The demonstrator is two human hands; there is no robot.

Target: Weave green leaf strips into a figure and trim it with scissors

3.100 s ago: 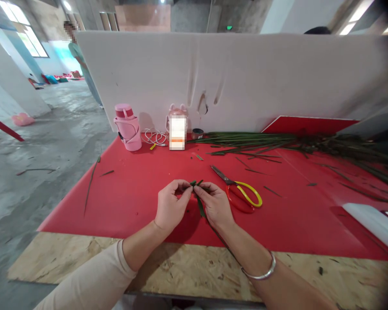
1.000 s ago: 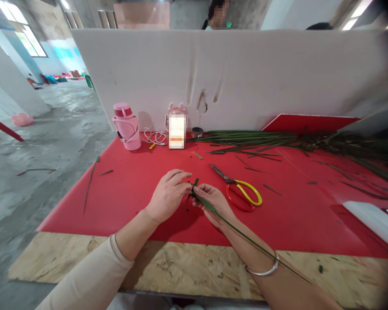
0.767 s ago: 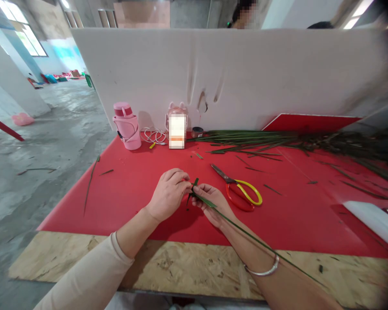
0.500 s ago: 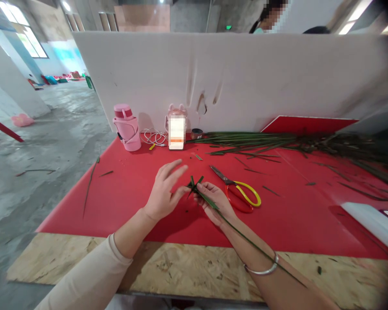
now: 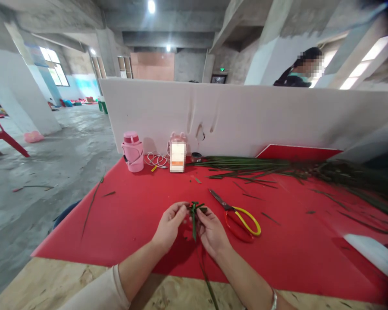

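Observation:
Between my two hands is a small knot of folded green leaf strips [image 5: 194, 212], held above the red table cover. My left hand [image 5: 170, 224] pinches its left side between thumb and fingers. On the other side, my right hand [image 5: 211, 230] grips it with the thumb on top. One short strip points down from the knot, and a long thin leaf tail [image 5: 207, 282] trails toward the front edge. Just right of my right hand lie scissors [image 5: 228, 207] with one yellow and one red handle, blades pointing up and left.
Long green leaves [image 5: 245, 164] lie heaped along the back and right. A pink bottle [image 5: 133, 155], a white cable [image 5: 155, 160], a propped phone [image 5: 177, 158] and a small dark pot [image 5: 196, 157] stand before the white panel [image 5: 155, 112]. Beyond it is a person [image 5: 299, 71].
My left hand has gone from spread fingers to a pinch on the knot. The knot has turned, and its long tail now hangs down instead of lying along my right forearm. The view has tilted up.

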